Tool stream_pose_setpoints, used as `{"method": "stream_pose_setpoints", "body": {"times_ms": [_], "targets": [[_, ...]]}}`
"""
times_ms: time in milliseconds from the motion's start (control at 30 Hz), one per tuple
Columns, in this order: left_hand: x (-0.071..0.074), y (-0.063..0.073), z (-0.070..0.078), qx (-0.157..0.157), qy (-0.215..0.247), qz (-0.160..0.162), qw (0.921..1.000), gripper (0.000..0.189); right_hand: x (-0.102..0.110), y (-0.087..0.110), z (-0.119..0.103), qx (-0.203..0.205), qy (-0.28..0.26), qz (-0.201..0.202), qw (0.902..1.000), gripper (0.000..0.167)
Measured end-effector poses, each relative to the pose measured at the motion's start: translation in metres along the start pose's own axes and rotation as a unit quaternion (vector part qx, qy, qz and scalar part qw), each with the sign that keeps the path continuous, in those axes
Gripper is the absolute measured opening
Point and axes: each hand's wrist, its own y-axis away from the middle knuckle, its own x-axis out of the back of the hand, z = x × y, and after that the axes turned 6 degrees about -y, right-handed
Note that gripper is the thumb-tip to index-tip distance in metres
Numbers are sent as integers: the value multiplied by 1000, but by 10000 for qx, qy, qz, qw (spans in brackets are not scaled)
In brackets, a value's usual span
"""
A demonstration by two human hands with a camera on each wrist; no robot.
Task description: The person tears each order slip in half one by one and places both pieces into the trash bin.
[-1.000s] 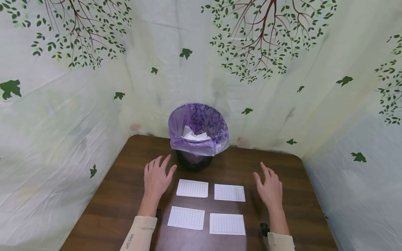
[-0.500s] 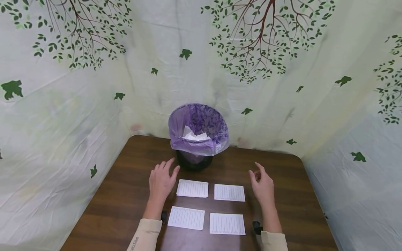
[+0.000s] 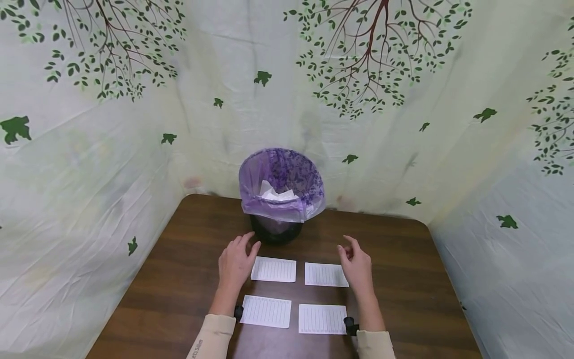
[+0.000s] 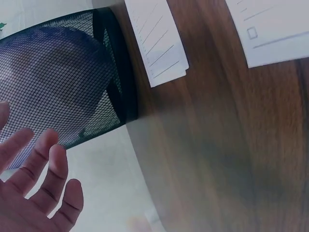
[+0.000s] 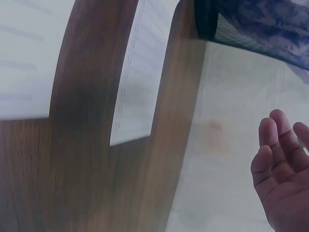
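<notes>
in the lower middle of the head view, the left hand (image 3: 235,263) has its fingers apart, the thumb near the left end of the upper-left card (image 3: 274,269), and the right hand (image 3: 358,270), lightly bent with thumb and fingers apart, is near the right end of the upper-right card (image 3: 325,274). the lower-left card (image 3: 266,312) and the lower-right card (image 3: 320,319) lie below these on the brown table (image 3: 426,299), all four white and lined. at the center stands a dark bin (image 3: 274,234) with a purple liner (image 3: 280,212) and white paper (image 3: 279,194) inside.

Pale leaf-patterned backdrop (image 3: 287,122) behind a brown table (image 3: 412,279).
</notes>
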Motion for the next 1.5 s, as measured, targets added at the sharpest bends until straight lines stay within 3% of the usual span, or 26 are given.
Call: {"method": "stream_pose_setpoints", "body": {"times_ms": [267,633,1500], "targets": [[-8,6,4,88,27,-117,9999,39,-18,4,-7,20,-92,-152,9998,35],[-22,11,6,-161,32,52,9999,33,-39,9,-16,134,-153,-452,9988,33],[-39,21,16,-189,-49,-710,9973,32,-100,26,-33,504,-81,-1477,9877,29]]}}
